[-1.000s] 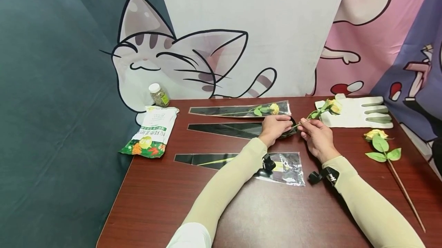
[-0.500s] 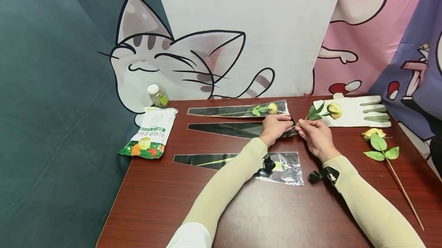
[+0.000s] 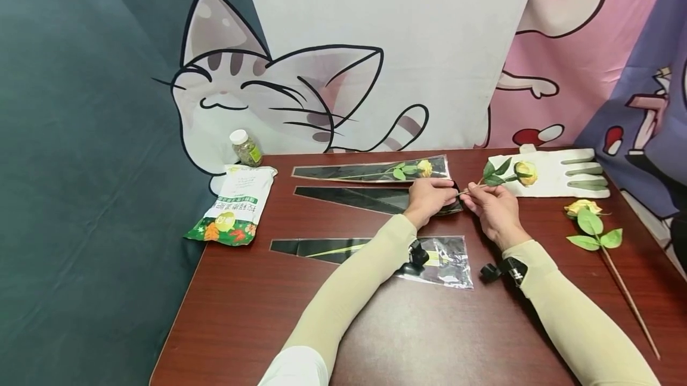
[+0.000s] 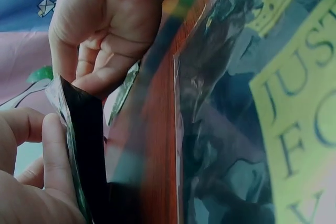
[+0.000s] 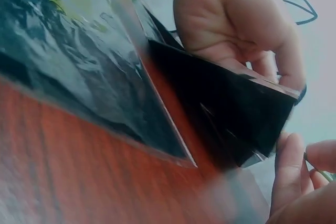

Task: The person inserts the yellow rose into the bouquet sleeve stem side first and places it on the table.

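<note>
In the head view my left hand [image 3: 429, 200] grips the wide right end of a black flower sleeve [image 3: 354, 198] on the table. The left wrist view shows its fingers along the edge of the sleeve [image 4: 86, 145], whose mouth gapes. Facing that mouth, my right hand [image 3: 495, 210] pinches the thin stem of a yellow artificial rose [image 3: 526, 173]. The stem's lower end runs toward the sleeve's mouth, and its bloom and green leaves stick out to the right, overlapping a white glove [image 3: 553, 172]. In the right wrist view the mouth of the sleeve stands beside the pinching fingers.
Behind lies a sleeve [image 3: 370, 172] with a yellow rose inside. Nearer, another clear-and-black sleeve [image 3: 451, 266] lies partly under my left forearm. A loose rose [image 3: 617, 272] rests at the right. A white-and-green bag [image 3: 233, 207] and a lidded jar [image 3: 247, 148] stand at the left.
The rose in my right hand has turned and tipped: its bloom sits slightly lower and further right, with dark leaves spread out. Both hands have stayed nearly in place.
</note>
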Available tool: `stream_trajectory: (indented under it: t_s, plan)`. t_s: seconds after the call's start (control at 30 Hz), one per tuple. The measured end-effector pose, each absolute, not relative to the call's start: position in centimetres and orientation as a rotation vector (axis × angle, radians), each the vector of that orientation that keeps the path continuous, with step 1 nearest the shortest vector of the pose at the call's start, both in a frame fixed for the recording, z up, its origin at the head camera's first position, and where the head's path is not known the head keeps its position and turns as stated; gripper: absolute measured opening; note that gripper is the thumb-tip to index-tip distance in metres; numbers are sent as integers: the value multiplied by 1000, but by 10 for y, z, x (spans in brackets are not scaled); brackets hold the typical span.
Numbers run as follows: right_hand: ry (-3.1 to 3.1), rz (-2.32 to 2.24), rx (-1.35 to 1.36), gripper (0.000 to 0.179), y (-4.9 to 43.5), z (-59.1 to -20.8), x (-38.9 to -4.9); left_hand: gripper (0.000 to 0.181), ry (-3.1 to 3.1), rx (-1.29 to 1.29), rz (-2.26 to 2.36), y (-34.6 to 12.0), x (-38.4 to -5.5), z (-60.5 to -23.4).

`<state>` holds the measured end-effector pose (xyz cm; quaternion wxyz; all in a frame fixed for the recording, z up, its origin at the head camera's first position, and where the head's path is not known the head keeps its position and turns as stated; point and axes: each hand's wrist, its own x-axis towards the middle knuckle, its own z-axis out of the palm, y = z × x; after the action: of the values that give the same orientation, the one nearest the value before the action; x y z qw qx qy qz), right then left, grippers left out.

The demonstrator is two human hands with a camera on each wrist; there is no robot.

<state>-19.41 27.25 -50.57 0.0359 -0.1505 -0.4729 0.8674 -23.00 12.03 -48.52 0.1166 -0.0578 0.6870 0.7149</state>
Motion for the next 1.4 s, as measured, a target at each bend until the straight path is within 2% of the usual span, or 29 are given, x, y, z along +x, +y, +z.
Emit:
stream_trajectory:
  t_s: [0.13,0.43,0.73,1.03,1.4]
  plan:
    - [-1538,2637,-486,21,266,-506,-194,16,1997,-159,2099,121,-230,-486]
    - [-1621,2646,-450,38,259,-506,-195,20,2147,-91,1982,113,-233,-488]
    - [-1669,2609,-382,20,261,-507,-192,21,1981,-75,2097,105,-237,-493]
    - [-1516,2583,-413,16,269,-503,-191,22,1999,-61,2075,102,-239,-496]
    - [-1526,2544,-473,20,270,-505,-189,24,2002,-51,2071,102,-240,-495]
